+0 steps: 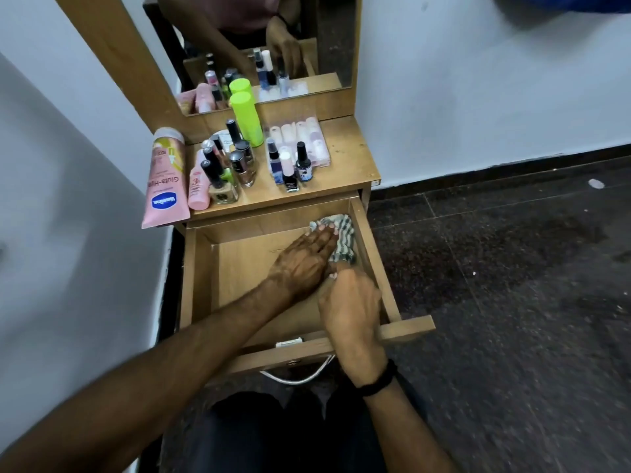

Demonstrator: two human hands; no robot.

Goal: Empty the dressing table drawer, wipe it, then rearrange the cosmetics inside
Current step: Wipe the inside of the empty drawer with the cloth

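Pers. seen from above. Both forearms bare to the lower frame edge. Left hand [300, 264], centre: pale, light-pink nails. Right hand [351, 302], centre-right: one pale nail shows. Thick black wristband [377, 378] on the rt wrist, lower centre-right. Dark, near-black trousers [273, 435] at bottom centre. In the mirror [334, 46], top centre: a dull pink-red top [252, 11] and a dark band on the reflected wrist.

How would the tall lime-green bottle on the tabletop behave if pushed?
The lime-green bottle stands tall and narrow, so it probably tips easily. Being round, it would likely roll, perhaps knocking the nail polish bottles beside it.
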